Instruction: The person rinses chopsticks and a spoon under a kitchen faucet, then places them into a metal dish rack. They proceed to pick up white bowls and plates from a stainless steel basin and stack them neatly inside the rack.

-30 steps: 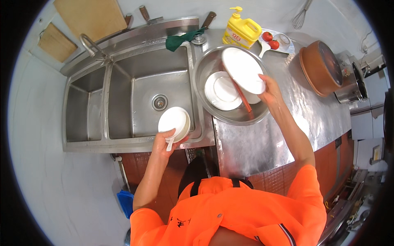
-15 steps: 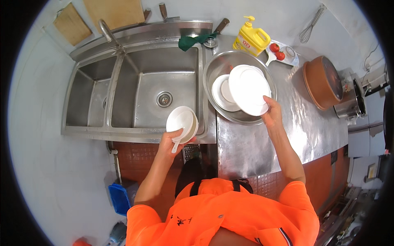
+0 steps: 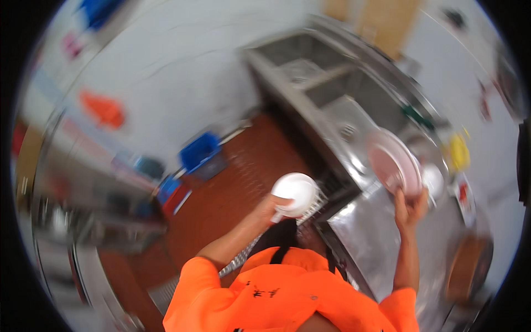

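Observation:
My left hand [image 3: 278,206] is closed on white bowls [image 3: 295,193], held out over the red floor in front of me. A short white handle, like a spoon's, sticks out by the thumb. Out to the right, my right hand [image 3: 411,209] grips plates [image 3: 389,160] by their lower edge, tilted up. They look pinkish here, and blur hides how many there are. Behind them, partly covered, is the steel basin [image 3: 437,148] with a white dish [image 3: 433,180] in it.
The double steel sink [image 3: 345,58] is ahead, a green cloth [image 3: 417,117] on its rim. On the steel counter [image 3: 376,235] are a yellow pump bottle [image 3: 459,151], a tray [image 3: 468,213] with tomatoes and a brown pot [image 3: 466,265]. A blue bin [image 3: 200,152] stands on the floor.
The view has swung to the left, away from the sink. Both hands keep their dishes; the plates have come away from over the basin and are tilted up.

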